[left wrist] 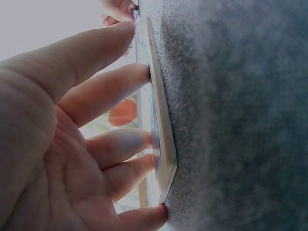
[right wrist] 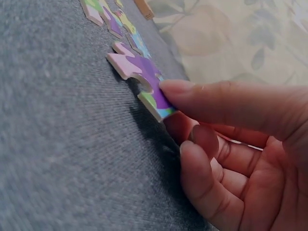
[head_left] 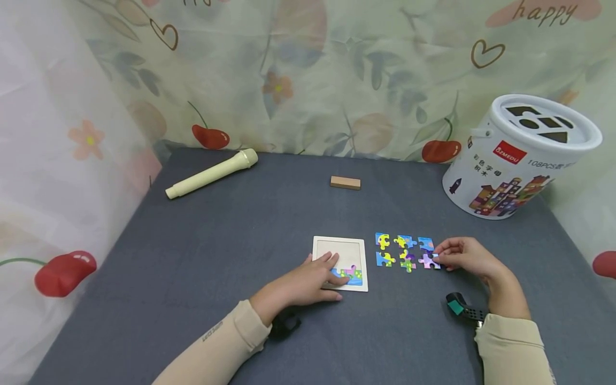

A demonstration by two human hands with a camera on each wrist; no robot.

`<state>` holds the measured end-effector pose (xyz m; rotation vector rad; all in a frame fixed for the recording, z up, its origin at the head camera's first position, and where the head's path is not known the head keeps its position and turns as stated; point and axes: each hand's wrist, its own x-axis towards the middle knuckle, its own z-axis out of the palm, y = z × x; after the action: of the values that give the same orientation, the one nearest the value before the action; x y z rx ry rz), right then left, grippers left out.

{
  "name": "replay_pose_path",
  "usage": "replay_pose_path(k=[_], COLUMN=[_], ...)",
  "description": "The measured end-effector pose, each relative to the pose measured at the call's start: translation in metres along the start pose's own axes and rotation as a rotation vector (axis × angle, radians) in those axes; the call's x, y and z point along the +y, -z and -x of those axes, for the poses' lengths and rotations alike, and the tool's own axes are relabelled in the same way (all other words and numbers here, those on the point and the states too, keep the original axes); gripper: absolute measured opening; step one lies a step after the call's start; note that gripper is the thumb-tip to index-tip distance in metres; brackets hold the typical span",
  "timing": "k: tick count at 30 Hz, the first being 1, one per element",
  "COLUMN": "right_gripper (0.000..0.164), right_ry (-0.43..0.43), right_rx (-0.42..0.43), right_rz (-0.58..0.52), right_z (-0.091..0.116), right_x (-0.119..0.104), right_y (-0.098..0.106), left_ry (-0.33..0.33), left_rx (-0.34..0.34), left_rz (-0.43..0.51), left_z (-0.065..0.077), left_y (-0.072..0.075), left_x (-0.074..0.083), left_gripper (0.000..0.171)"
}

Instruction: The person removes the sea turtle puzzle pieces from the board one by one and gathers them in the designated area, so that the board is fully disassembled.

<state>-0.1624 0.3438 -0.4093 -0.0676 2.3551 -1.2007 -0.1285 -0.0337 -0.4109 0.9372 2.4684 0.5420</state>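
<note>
My left hand [head_left: 310, 280] rests with spread, extended fingers on a square wooden puzzle tray [head_left: 363, 251]. Several joined puzzle pieces [head_left: 355, 279] lie along the tray's bottom, partly hidden by the fingers. In the left wrist view, fingertips [left wrist: 144, 72] touch the tray's edge and surface. My right hand [head_left: 467, 256] pinches a purple and pink puzzle piece [right wrist: 147, 79] between thumb and fingers; in the right wrist view its near edge is tilted up off the cloth. Other loose puzzle pieces [head_left: 385, 259] lie in two rows between the tray and my right hand.
A cream microphone-shaped stick [head_left: 212, 174] lies at the back left. A small wooden block [head_left: 345, 183] sits at the back middle. At the back right stands a white bucket [head_left: 515, 160] with shaped holes in its lid. Printed curtains border the dark cloth-covered table [head_left: 240, 230].
</note>
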Motion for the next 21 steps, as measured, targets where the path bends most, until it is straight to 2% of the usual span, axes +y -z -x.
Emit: replay_pose_path(k=[11, 21], right_gripper=[0.037, 0.034], right_ry=[-0.013, -0.029], right_rx=[0.000, 0.024], right_rz=[0.030, 0.108], right_z=[-0.0014, -0.0029], right_x=[-0.0001, -0.0073], right_y=[-0.0013, -0.0068], left_ry=[0.008, -0.002], left_rx=[-0.006, 0.002], left_rz=[0.000, -0.003], left_z=[-0.0003, 0.0000], left_y=[-0.0011, -0.0009], left_x=[-0.0008, -0.0007], left_gripper=[0.043, 0.043])
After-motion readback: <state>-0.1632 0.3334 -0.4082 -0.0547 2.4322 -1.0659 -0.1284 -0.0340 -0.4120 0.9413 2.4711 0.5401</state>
